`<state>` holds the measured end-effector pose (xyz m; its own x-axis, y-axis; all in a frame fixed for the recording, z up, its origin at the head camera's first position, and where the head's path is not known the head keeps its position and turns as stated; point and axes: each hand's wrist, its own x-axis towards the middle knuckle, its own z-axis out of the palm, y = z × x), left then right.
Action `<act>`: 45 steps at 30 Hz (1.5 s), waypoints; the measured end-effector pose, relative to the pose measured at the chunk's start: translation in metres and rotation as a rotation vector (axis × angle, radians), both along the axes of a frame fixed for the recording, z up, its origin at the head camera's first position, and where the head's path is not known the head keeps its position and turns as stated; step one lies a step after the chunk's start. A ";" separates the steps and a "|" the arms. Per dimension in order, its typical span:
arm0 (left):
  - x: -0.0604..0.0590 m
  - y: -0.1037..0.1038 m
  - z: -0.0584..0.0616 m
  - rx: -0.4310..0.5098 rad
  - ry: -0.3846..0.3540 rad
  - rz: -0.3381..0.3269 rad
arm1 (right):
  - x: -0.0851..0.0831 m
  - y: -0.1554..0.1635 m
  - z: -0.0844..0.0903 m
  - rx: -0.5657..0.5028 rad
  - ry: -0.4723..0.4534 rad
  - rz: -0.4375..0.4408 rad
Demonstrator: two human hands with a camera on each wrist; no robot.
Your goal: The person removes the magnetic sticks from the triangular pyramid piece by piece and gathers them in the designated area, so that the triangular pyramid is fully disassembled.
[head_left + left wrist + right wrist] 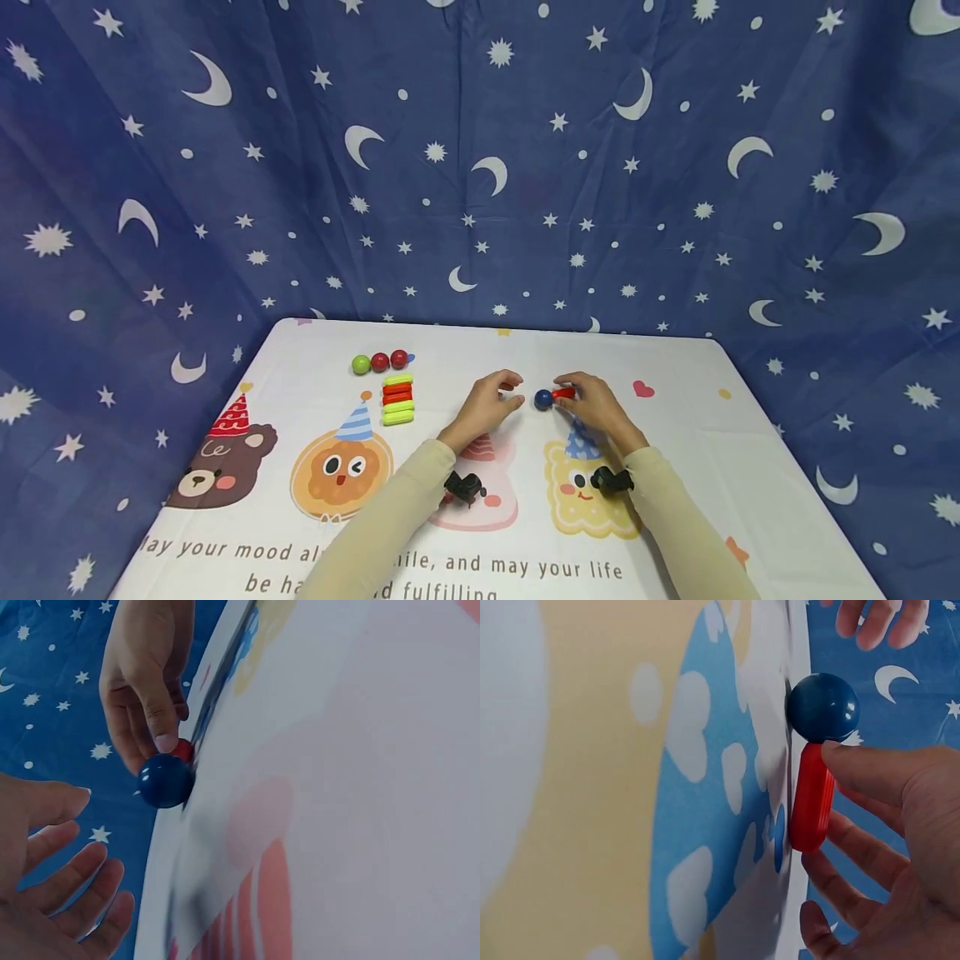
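Star-printed blue cloth backs the cartoon tablecloth [675, 433]. Right hand [596, 406] pinches a red stick [563, 393] whose end touches the blue ball [543, 399]. Left hand [486, 406], fingers loose and empty, hovers just left of the ball.

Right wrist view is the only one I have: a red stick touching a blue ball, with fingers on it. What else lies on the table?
Observer: In the head view, three balls, one green and two red, sit in a row at the far left of the table.
Operator: Any more sticks?
Observer: Yes, a stack of sticks, yellow-green and red, lies just in front of those balls.
Operator: What is the other hand doing?
Observer: The left hand holds nothing; it hovers with loosely curled fingers just left of the blue ball, while the right hand pinches the red stick.
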<state>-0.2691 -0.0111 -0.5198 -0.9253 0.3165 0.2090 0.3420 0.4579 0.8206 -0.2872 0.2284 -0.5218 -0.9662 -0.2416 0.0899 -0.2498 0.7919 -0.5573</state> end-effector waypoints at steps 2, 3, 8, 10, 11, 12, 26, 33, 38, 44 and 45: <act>-0.003 0.006 -0.004 -0.004 -0.011 0.007 | 0.000 0.001 -0.002 0.002 -0.027 -0.012; -0.004 0.009 -0.005 -0.005 -0.015 0.009 | -0.001 0.001 -0.002 0.004 -0.037 -0.016; -0.010 0.022 -0.009 0.016 -0.041 0.018 | -0.003 0.001 -0.001 0.000 -0.066 -0.039; -0.011 0.025 -0.010 0.027 -0.055 0.023 | -0.004 0.000 0.000 -0.006 -0.069 -0.039; -0.012 0.027 -0.010 0.031 -0.063 0.024 | -0.004 0.000 0.000 -0.006 -0.070 -0.035; -0.012 0.028 -0.011 0.029 -0.073 0.028 | -0.004 -0.001 0.000 -0.007 -0.075 -0.030; -0.011 0.045 -0.014 -0.169 -0.020 0.018 | -0.002 0.000 -0.002 0.000 -0.027 0.043; -0.011 0.044 -0.017 -0.173 -0.037 -0.001 | -0.001 0.001 -0.001 0.049 -0.023 0.080; -0.013 0.044 -0.019 -0.159 -0.050 -0.018 | -0.001 0.003 -0.003 0.037 -0.039 0.081; -0.014 0.044 -0.019 -0.146 -0.059 -0.030 | -0.001 0.005 -0.003 0.020 -0.061 0.067; -0.013 0.044 -0.019 -0.149 -0.058 -0.033 | -0.001 0.005 -0.003 0.017 -0.070 0.061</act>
